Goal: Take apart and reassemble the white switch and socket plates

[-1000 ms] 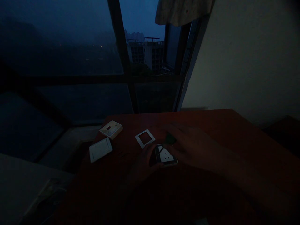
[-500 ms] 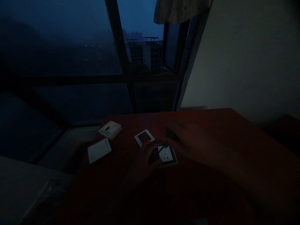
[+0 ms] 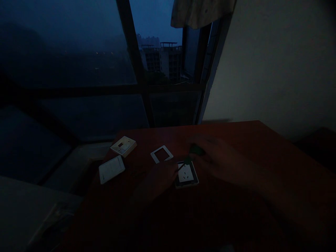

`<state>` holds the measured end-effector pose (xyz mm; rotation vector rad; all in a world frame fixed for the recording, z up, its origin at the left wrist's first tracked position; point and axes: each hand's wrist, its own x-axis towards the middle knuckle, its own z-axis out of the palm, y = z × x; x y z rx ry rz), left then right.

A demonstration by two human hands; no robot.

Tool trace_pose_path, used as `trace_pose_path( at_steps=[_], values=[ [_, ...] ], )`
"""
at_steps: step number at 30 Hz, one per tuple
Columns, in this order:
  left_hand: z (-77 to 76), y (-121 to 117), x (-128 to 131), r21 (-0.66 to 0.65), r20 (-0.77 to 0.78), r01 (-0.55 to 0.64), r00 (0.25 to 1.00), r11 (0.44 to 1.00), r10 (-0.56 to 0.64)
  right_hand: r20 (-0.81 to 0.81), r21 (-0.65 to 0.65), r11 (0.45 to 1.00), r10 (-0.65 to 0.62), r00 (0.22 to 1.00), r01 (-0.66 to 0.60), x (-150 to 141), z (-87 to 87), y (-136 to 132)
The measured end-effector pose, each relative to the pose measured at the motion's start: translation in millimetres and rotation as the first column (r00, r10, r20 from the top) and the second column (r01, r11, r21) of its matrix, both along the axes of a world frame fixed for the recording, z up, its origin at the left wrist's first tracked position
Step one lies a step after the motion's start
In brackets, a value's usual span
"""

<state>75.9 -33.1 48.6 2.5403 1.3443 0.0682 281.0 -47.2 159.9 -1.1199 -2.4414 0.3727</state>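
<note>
Lighting very dim; fine detail partly lost. Power socket [image 3: 186, 173], white-faced with slots in a darker mount, lies face up on the reddish-brown surface [image 3: 223, 132], just below and right of frame centre. Right hand [image 3: 214, 154], right of centre, has its grip closed around the green handle of a screwdriver [image 3: 196, 149]. The tool slants down to the left, its thin shaft crossing the upper-left corner of the socket; exact tip contact cannot be made out. Left hand [image 3: 162, 175], just left of the socket, has its fingertips at the socket's left edge, near the lower end of the shaft. Whether that grip is clamped on anything cannot be told; the fingers are too dark.

White square cover frame [image 3: 155, 158] lies flat directly above the left hand, near the middle of the frame. Farther left, white mounting box [image 3: 127, 144] with a rectangular cutout sits near the surface's left edge; a pale flat plate [image 3: 112, 169] lies just below it. Small dark bits between plate and left hand, unidentifiable.

Background: large window [image 3: 78, 42] at upper left, patterned curtain [image 3: 202, 14] at top centre-right, plain wall [image 3: 275, 63] at upper right.
</note>
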Motion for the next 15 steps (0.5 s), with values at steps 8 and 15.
trace_pose_path(
  at_steps=[8, 15],
  values=[
    [5.1, 2, 13, 0.053, -0.208, 0.011, 0.978, 0.999, 0.000, -0.129, -0.009, 0.987, -0.160, 0.979, 0.160, 36, -15.3, -5],
    [5.3, 5, 12, 0.051, -0.241, 0.026, 0.970, 0.998, -0.013, -0.153, -0.037, 0.967, -0.256, 0.955, 0.253, 50, -32.6, -10]
  ],
)
